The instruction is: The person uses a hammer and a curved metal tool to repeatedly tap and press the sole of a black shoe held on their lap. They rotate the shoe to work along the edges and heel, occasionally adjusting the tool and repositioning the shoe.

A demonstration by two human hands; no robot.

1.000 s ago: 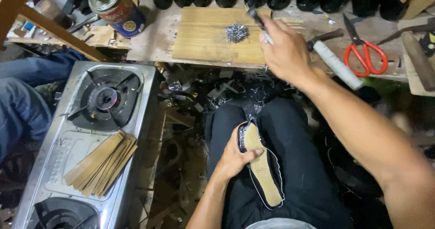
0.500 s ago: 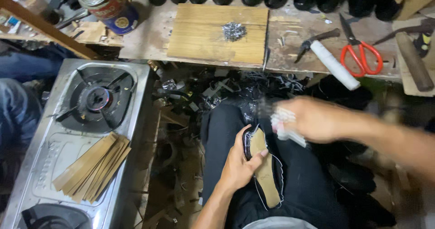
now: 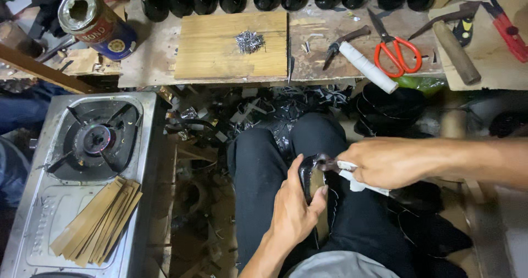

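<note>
Shoe (image 3: 314,185) sits sole-up on the person's lap, between the thighs in black trousers. Upper is black and glossy, the insole face is tan and matte, long oval shape. Toe end is partly hidden by the hands.

Left hand (image 3: 294,212) is wrapped around the shoe from the side, thumb pressed on the tan face, fingers closed under the edge.

Right hand (image 3: 385,162) is clenched around pliers (image 3: 335,165) with white-wrapped handles; the dark metal nose touches the shoe's upper rim.

Bench beyond the knees:
- pale wooden board (image 3: 231,50), flat, visible grain, with a small heap of grey nails (image 3: 249,41) on it
- red-handled scissors (image 3: 395,50)
- hammer (image 3: 451,39) with a wooden handle

Steel gas stove (image 3: 82,168) stands well to the left, a fan of thin tan strips (image 3: 99,223) lying on its top.
</note>
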